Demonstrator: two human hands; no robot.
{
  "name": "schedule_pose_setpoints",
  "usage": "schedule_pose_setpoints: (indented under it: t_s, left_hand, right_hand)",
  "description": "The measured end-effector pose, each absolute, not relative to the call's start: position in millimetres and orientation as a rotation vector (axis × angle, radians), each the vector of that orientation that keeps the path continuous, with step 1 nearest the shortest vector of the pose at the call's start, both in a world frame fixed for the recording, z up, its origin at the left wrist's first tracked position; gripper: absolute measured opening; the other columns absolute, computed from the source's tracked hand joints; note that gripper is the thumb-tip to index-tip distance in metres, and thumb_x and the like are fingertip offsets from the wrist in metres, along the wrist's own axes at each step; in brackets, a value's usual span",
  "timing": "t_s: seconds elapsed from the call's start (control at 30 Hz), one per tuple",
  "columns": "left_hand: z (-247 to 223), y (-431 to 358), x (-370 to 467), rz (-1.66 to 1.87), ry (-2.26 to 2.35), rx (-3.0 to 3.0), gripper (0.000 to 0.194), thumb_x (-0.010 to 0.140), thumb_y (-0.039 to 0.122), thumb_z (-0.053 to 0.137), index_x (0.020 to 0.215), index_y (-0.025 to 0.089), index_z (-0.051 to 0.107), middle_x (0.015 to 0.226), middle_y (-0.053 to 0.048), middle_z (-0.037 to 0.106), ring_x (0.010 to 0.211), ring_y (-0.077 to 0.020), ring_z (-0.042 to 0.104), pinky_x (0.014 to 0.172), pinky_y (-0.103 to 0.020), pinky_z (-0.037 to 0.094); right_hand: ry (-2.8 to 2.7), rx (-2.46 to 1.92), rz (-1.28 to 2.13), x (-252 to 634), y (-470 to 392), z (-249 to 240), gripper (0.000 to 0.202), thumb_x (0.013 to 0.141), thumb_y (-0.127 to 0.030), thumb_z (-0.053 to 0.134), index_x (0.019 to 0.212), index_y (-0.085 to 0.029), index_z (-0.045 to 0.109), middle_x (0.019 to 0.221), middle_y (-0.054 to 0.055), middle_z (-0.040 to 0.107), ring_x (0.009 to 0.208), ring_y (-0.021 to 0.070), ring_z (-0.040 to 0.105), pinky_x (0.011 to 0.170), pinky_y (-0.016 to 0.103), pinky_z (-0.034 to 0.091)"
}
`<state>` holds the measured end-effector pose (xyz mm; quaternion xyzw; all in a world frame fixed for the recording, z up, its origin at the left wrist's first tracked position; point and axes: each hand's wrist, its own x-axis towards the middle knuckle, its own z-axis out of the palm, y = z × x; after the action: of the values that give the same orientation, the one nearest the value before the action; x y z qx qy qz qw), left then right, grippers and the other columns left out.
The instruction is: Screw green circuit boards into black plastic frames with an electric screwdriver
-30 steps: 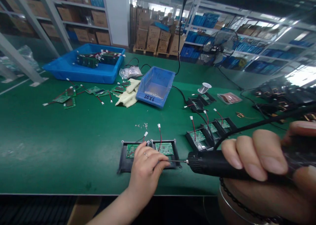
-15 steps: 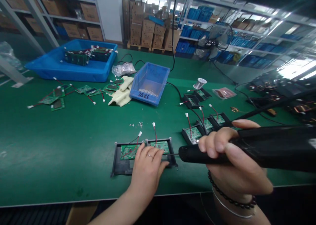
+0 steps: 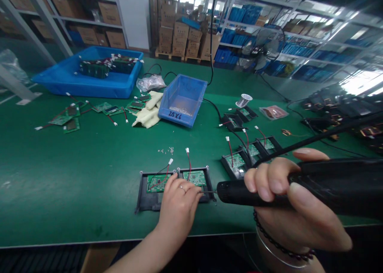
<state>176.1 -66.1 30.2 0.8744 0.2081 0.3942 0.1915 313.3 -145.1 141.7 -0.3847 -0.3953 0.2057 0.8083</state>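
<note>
My right hand is wrapped round a black electric screwdriver, held nearly level with its thin bit pointing left. The bit's tip reaches my left hand, whose thumb and fingers are pinched together; what they hold, if anything, is hidden. That hand rests over two black plastic housings lying side by side. In the left housing sits a green circuit board with red and black wires and a white plug. The right housing carries a similar board, partly covered by my fingers.
Loose small screws lie beyond the housings. Behind them stands a blue parts bin marked 25X6. A large blue tray and loose boards are at left. More filled housings, a solder spool and a cable are at right.
My left thumb has closed in against the fingers. My right hand and the screwdriver have shifted slightly right and down.
</note>
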Motion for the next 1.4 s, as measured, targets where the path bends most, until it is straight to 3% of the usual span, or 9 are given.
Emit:
schedule_pose_setpoints:
  t_s: [0.17,0.23,0.47,0.73,0.9,1.1,1.23,1.33,1.4]
  left_hand:
    - [30,-65,177,1.081,0.607,2.571,0.009,0.092,0.017,0.063,0.101,0.016,0.066,0.089,-0.006,0.075,0.082,-0.0238,0.069,0.092,-0.054,0.054]
    - [28,-64,178,1.043,0.622,2.631,0.021,0.089,0.022,0.070,0.107,0.013,0.065,0.098,-0.009,0.075,0.089,-0.0262,0.070,0.093,-0.053,0.055]
    - [13,-65,180,0.886,0.564,2.751,0.041,0.072,0.034,0.087,0.100,0.011,0.068,0.103,-0.011,0.076,0.092,-0.0288,0.070,0.095,-0.050,0.056]
    - [10,-65,180,0.893,0.546,2.748,0.042,0.069,0.036,0.089,0.097,0.011,0.069,0.102,-0.010,0.076,0.090,-0.0284,0.070,0.093,-0.050,0.056]
    - [7,-66,179,0.890,0.546,2.736,0.038,0.075,0.037,0.084,0.099,0.012,0.069,0.103,-0.010,0.076,0.092,-0.0280,0.069,0.094,-0.050,0.054]
    - [3,-68,185,0.913,0.575,2.719,0.032,0.080,0.038,0.080,0.097,0.013,0.069,0.101,-0.011,0.076,0.092,-0.0272,0.069,0.095,-0.049,0.054]
    - [8,-69,177,1.035,0.546,2.708,0.024,0.091,0.034,0.068,0.100,0.012,0.068,0.104,-0.010,0.076,0.097,-0.0270,0.070,0.096,-0.048,0.055]
    - [17,-67,157,1.230,0.483,2.663,0.021,0.101,0.023,0.049,0.104,0.013,0.067,0.110,-0.010,0.075,0.105,-0.0246,0.068,0.097,-0.045,0.054]
    - [22,-64,139,1.369,0.487,2.614,0.020,0.100,0.015,0.047,0.104,0.013,0.066,0.109,-0.010,0.075,0.106,-0.0222,0.067,0.098,-0.041,0.052]
  right_hand:
    - [-0.891,-0.835,0.411,312,-144,137,0.033,0.084,-0.022,0.072,0.114,-0.024,0.061,0.065,-0.006,0.057,0.052,0.0102,0.051,0.055,0.027,0.049]
    - [-0.924,-0.866,0.335,314,-140,132,0.033,0.085,-0.020,0.071,0.116,-0.024,0.061,0.065,-0.006,0.058,0.053,0.0109,0.052,0.056,0.028,0.051]
    - [-1.025,-0.957,0.219,325,-127,112,0.034,0.085,-0.010,0.067,0.115,-0.024,0.060,0.066,-0.007,0.061,0.054,0.0129,0.057,0.055,0.030,0.052]
    - [-1.028,-1.030,0.245,326,-126,110,0.030,0.084,-0.011,0.069,0.109,-0.025,0.059,0.066,-0.007,0.061,0.053,0.0134,0.057,0.053,0.030,0.051]
    - [-1.061,-1.053,0.315,326,-121,108,0.026,0.084,-0.012,0.070,0.100,-0.027,0.057,0.066,-0.008,0.059,0.051,0.0120,0.055,0.052,0.028,0.048]
    - [-1.163,-0.951,0.478,335,-116,105,0.037,0.085,-0.019,0.071,0.118,-0.028,0.058,0.064,-0.007,0.057,0.049,0.0117,0.052,0.049,0.026,0.047]
    - [-1.276,-0.897,0.655,343,-109,125,0.037,0.081,-0.021,0.075,0.116,-0.024,0.063,0.063,-0.005,0.059,0.048,0.0120,0.053,0.047,0.027,0.048]
    - [-1.175,-0.847,0.520,338,-89,142,0.034,0.079,-0.019,0.076,0.111,-0.023,0.064,0.063,-0.005,0.060,0.048,0.0119,0.055,0.050,0.027,0.050]
    - [-1.110,-0.807,0.371,330,-65,144,0.033,0.076,-0.019,0.074,0.106,-0.024,0.063,0.061,-0.007,0.059,0.047,0.0121,0.054,0.049,0.028,0.050]
